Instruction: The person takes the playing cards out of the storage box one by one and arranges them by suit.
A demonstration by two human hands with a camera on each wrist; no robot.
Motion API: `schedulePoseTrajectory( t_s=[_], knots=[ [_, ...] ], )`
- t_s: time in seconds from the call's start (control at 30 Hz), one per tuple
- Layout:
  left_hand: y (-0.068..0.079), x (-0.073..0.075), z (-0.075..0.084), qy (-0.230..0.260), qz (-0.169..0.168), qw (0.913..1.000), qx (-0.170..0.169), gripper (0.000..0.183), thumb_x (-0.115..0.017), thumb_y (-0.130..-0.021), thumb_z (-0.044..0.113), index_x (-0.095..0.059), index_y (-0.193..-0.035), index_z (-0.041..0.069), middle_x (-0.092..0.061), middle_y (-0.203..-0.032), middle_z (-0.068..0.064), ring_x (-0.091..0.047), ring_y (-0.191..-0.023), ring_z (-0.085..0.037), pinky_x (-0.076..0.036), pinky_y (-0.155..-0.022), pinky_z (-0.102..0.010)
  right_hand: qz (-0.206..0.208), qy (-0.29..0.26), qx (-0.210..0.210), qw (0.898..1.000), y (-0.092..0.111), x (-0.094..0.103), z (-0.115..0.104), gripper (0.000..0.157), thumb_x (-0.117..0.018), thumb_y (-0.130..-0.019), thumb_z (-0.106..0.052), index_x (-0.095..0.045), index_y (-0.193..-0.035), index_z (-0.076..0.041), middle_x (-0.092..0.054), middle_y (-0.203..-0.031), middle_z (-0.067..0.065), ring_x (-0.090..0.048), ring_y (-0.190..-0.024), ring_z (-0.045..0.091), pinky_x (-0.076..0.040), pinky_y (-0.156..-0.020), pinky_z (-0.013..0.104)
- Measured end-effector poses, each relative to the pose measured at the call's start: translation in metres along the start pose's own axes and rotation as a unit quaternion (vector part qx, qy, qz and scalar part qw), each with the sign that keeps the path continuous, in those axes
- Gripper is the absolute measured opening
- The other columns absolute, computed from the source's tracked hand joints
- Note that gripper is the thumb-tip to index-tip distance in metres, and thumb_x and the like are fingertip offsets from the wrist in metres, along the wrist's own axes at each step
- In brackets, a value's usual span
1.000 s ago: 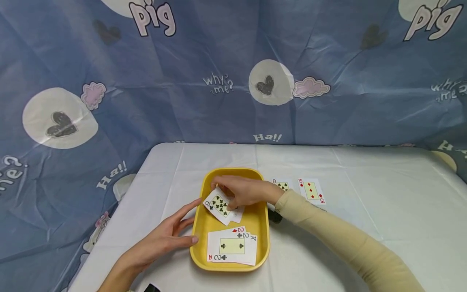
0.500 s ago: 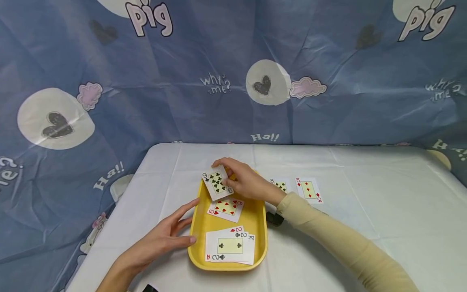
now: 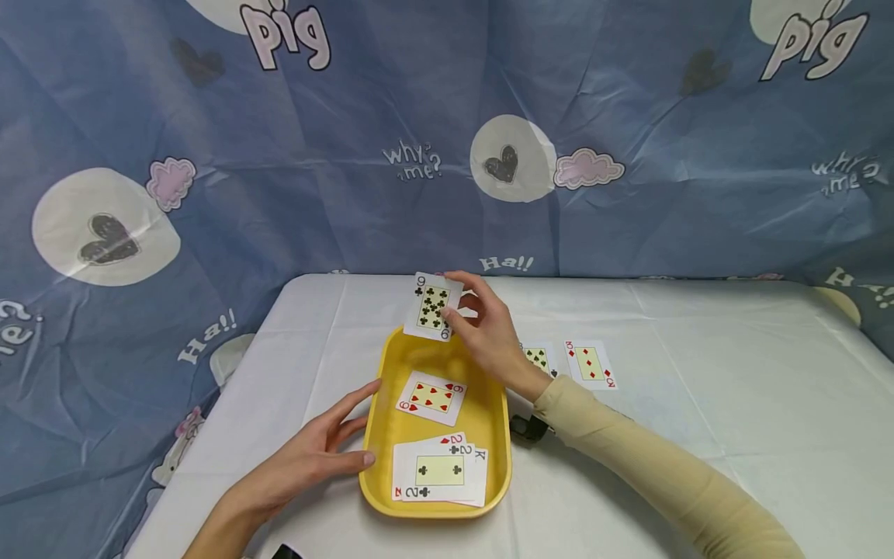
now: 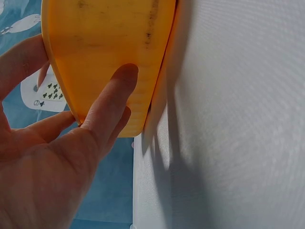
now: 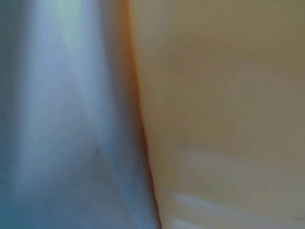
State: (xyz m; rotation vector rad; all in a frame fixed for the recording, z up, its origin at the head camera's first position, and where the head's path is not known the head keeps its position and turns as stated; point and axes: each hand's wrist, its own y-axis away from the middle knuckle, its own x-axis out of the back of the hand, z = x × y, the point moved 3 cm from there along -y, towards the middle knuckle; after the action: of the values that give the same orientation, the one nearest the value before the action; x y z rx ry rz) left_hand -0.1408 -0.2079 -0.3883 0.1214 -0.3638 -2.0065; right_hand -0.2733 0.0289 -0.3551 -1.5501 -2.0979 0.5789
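My right hand (image 3: 485, 326) pinches a playing card (image 3: 433, 306) with several black clubs, face visible, over the far rim of a yellow tray (image 3: 377, 435). The same clubs card (image 4: 44, 91) shows partly behind the tray's edge in the left wrist view. With fingers spread, my left hand (image 3: 324, 442) rests against the tray's left side. The left wrist view shows this hand (image 4: 52, 167) with its thumb along the tray's outer wall (image 4: 105, 38). Inside the tray lie a hearts card (image 3: 433, 397) and, nearer me, a fanned stack topped by a two of clubs (image 3: 440, 472).
To the tray's right, on the white tablecloth (image 3: 698, 435), lie a diamonds card (image 3: 590, 365) and a spades card (image 3: 536, 355) partly hidden by my right wrist. A patterned blue cloth (image 3: 349, 210) hangs behind the table. The right wrist view is blurred.
My right hand has lifted the clubs card off the hearts card and moved it away from me, up to the tray's far rim. The left hand stays at the tray's side.
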Motion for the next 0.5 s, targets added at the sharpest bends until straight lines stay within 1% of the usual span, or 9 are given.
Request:
schedulePoseTrajectory(
  t_s=[0.1,0.17,0.23,0.3,0.43,0.5],
  knots=[
    [0.0,0.0,-0.001,0.0,0.0,1.0,0.0,0.085,-0.075,-0.088,0.017,-0.026,-0.155,0.033,-0.014,-0.162,-0.007,-0.017,-0.147,-0.031,-0.023,-0.113,-0.054,0.023,-0.023,0.0,0.999,0.001,0.003,-0.012,0.048,-0.059,-0.091,0.014,-0.047,-0.136,0.007,-0.044,-0.115,0.023,-0.052,-0.077,0.024,-0.055,-0.066,0.03],
    [0.0,-0.001,-0.001,0.002,0.0,1.0,0.001,0.085,-0.075,-0.088,0.017,-0.026,-0.156,0.033,-0.015,-0.162,-0.006,-0.017,-0.147,-0.031,-0.023,-0.113,-0.053,0.034,-0.03,-0.002,0.999,0.003,0.007,-0.019,0.048,-0.059,-0.09,0.015,-0.047,-0.136,0.009,-0.043,-0.112,0.023,-0.051,-0.076,0.021,-0.054,-0.064,0.028],
    [0.0,-0.001,-0.001,0.002,0.001,1.0,0.003,0.085,-0.075,-0.088,0.017,-0.026,-0.156,0.033,-0.015,-0.162,-0.006,-0.017,-0.147,-0.03,-0.023,-0.113,-0.053,0.041,-0.034,-0.003,0.999,0.004,0.012,-0.02,0.047,-0.059,-0.09,0.016,-0.046,-0.136,0.01,-0.042,-0.111,0.023,-0.051,-0.076,0.021,-0.053,-0.062,0.027],
    [0.0,0.0,0.0,0.001,0.004,1.0,0.005,0.085,-0.075,-0.088,0.018,-0.026,-0.155,0.034,-0.016,-0.162,-0.005,-0.018,-0.147,-0.029,-0.023,-0.113,-0.053,0.046,-0.036,-0.003,0.998,0.005,0.02,-0.02,0.047,-0.058,-0.09,0.016,-0.046,-0.135,0.01,-0.044,-0.111,0.023,-0.052,-0.077,0.021,-0.053,-0.062,0.026],
    [0.0,0.0,0.0,-0.002,0.007,0.9999,0.01,0.085,-0.075,-0.088,0.018,-0.026,-0.155,0.035,-0.016,-0.162,-0.004,-0.018,-0.147,-0.029,-0.022,-0.113,-0.054,0.055,-0.036,-0.003,0.998,0.009,0.039,-0.007,0.047,-0.057,-0.093,0.013,-0.046,-0.138,0.006,-0.046,-0.112,0.022,-0.056,-0.079,0.024,-0.055,-0.063,0.03],
    [0.0,0.0,0.001,-0.004,0.004,1.0,0.007,0.084,-0.075,-0.088,0.018,-0.026,-0.155,0.034,-0.015,-0.162,-0.006,-0.018,-0.147,-0.031,-0.022,-0.113,-0.056,0.059,-0.032,-0.008,0.998,0.012,0.049,-0.001,0.048,-0.058,-0.093,0.012,-0.046,-0.14,0.003,-0.047,-0.112,0.02,-0.058,-0.08,0.024,-0.056,-0.064,0.031]
  ],
)
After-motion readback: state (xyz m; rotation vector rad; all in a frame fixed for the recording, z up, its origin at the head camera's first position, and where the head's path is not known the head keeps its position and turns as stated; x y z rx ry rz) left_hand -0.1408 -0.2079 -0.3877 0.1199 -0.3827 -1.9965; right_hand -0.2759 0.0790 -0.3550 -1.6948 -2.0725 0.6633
